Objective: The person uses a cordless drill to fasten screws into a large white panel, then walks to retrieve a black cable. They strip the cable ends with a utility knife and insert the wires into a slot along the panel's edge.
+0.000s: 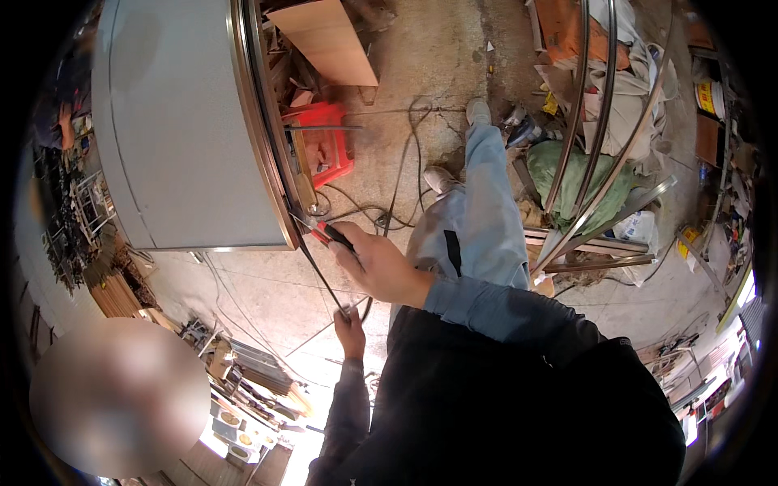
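Observation:
My right hand (379, 263) is closed around the red-and-black handles of a pair of pliers (319, 232). The metal jaws meet a thin black strip (318, 271) at the lower right corner of a large grey panel (190, 121). That panel has a shiny metal frame (261, 121) with a dark groove along its edge. Lower down, my left hand (350, 334) grips the strip, which runs taut from the frame's corner to my fingers. Whether the jaws are closed on the strip is too small to tell.
Beside the frame stands a red plastic crate (331, 146) with a wooden board (328, 40) above it. A black cable (397, 182) winds across the floor near my shoes. Long metal strips (604, 113) lean at the right over a green sack (579, 174).

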Motion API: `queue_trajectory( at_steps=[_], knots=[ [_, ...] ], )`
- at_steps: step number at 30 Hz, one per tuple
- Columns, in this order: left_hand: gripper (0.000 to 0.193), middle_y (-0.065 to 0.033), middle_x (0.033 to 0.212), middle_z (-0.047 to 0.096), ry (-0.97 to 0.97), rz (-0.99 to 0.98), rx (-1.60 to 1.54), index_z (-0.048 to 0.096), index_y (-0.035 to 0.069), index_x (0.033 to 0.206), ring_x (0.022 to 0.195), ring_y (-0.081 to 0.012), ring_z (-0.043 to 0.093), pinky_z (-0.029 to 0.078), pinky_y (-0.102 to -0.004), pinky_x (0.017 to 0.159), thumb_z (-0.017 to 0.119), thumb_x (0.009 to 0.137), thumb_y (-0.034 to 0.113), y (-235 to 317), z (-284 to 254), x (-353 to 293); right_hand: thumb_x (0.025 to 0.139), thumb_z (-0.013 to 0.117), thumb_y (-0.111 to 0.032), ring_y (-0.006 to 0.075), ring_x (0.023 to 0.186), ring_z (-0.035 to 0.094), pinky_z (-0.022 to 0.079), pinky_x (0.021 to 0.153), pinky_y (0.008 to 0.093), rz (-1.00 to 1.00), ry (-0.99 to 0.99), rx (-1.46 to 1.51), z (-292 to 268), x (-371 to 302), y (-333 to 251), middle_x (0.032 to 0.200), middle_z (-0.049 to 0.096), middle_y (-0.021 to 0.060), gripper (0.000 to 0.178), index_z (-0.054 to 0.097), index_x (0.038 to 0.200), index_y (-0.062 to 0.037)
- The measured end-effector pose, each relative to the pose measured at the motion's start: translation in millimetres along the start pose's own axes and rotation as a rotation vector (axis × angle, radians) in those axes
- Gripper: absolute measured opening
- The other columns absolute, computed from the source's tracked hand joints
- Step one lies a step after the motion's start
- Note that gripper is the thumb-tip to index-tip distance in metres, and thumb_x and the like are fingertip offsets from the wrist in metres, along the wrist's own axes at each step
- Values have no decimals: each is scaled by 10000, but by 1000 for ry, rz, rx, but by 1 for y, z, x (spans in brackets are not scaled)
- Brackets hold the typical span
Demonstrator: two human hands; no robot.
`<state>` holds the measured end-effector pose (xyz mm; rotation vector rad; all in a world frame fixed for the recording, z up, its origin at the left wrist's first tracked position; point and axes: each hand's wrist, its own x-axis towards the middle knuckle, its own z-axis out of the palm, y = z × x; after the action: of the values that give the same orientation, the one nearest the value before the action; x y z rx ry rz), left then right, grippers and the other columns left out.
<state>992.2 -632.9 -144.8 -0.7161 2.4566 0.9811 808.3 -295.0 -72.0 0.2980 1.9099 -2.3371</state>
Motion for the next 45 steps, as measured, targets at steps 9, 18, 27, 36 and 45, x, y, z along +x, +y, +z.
queue_trajectory(
  at_steps=[9, 18, 27, 36, 45],
  knots=[
    [240, -146, 1016, 523, 176, -27, 228, 566, -41, 1069, 986, -279, 531, 427, -433, 880, 709, 979, 130, -31, -75, -76, 1074, 581, -190, 472, 687, 663, 480, 570, 535, -55, 203, 110, 10, 45, -8, 781, 648, 264, 271, 512, 1285, -36],
    [128, -57, 916, 649, 211, 190, -197, 595, 14, 1085, 796, -141, 657, 542, -274, 739, 678, 1026, 92, 186, -14, -11, 1080, 535, -288, 432, 793, 697, 541, 699, 496, -78, 320, -174, -57, 225, -44, 796, 677, 257, 342, 582, 1227, 17],
    [185, -65, 903, 703, 131, 127, -242, 667, -20, 1078, 803, -138, 670, 556, -294, 770, 685, 1055, 162, 268, 11, 30, 1078, 548, -256, 308, 824, 687, 545, 733, 442, -62, 144, 203, -98, 221, -58, 914, 688, 195, 412, 489, 1413, -23],
    [154, -44, 932, 699, 108, 168, -330, 665, 2, 1058, 799, -112, 645, 522, -255, 745, 723, 1031, 142, 254, 6, 41, 1104, 533, -222, 112, 682, 584, 498, 636, 283, -14, -198, 152, -77, 70, -29, 891, 635, 47, 579, 344, 1632, -77],
    [124, -74, 945, 699, -7, 290, -431, 665, -2, 1047, 791, -132, 662, 544, -270, 727, 715, 1032, 110, 229, 3, 49, 1089, 544, -193, 140, 733, 596, 515, 688, 308, 57, -92, 222, -42, 41, -27, 885, 636, 66, 547, 409, 1612, -105]
  ],
)
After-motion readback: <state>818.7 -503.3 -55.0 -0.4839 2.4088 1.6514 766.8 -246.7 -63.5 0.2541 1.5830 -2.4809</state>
